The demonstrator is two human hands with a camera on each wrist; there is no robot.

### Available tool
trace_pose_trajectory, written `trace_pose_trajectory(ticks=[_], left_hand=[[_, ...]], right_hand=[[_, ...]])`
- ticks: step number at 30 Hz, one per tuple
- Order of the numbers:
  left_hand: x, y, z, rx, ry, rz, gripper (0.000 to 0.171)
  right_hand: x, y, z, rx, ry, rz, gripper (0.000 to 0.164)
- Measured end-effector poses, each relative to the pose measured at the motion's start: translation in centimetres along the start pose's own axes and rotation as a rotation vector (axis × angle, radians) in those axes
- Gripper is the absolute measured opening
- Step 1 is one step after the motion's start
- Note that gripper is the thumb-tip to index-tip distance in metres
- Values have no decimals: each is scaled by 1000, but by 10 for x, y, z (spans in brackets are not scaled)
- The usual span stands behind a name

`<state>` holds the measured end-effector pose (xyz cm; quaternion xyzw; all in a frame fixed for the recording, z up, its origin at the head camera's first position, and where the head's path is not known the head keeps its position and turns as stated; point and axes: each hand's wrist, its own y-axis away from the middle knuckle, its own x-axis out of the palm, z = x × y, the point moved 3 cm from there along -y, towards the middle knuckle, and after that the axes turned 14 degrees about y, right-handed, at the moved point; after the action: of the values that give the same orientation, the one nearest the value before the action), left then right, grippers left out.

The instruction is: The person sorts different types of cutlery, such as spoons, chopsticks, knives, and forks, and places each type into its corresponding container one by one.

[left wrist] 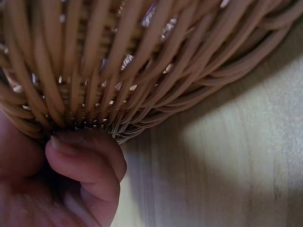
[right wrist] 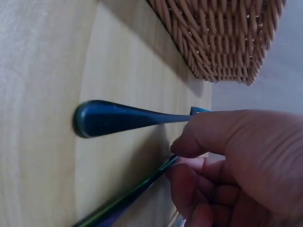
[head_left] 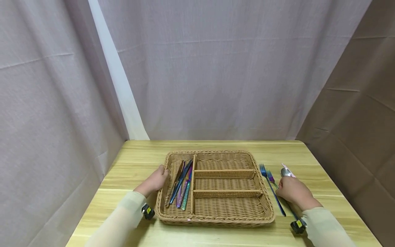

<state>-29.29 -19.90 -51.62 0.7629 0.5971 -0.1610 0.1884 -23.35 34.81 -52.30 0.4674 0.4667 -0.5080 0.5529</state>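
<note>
My left hand (head_left: pixel 158 179) grips the left rim of a wicker cutlery basket (head_left: pixel 226 222); in the left wrist view, its curled fingers (left wrist: pixel 90 156) press against the woven wall. Several knives (head_left: pixel 182 181) with dark, blue, purple and green handles lie in the basket's left compartment. On the right, my right hand (head_left: pixel 294 192) pinches the handle of a rainbow-coloured fork (head_left: pixel 270 176) between thumb and fingers. That handle (right wrist: pixel 137 193) slopes downward in the right wrist view. A blue fork (head_left: pixel 273 192) lies between this hand and the basket. A silver spoon (head_left: pixel 285 172) shows just beyond the hand, partly hidden.
A pink-and-white handle (head_left: pixel 288 169) sticks out beside the spoon. The basket's right side has three compartments split by wicker dividers (head_left: pixel 226 174). Everything stands on a light wooden table (head_left: pixel 142 151), with grey curtains (head_left: pixel 216 85) behind it and at the sides.
</note>
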Motion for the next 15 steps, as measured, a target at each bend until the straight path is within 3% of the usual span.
trace_pose_trajectory(ticks=[15], left_hand=[[0, 2, -3, -18, 18, 17, 29]], right_hand=[[-31, 4, 6, -104, 24, -98, 17]])
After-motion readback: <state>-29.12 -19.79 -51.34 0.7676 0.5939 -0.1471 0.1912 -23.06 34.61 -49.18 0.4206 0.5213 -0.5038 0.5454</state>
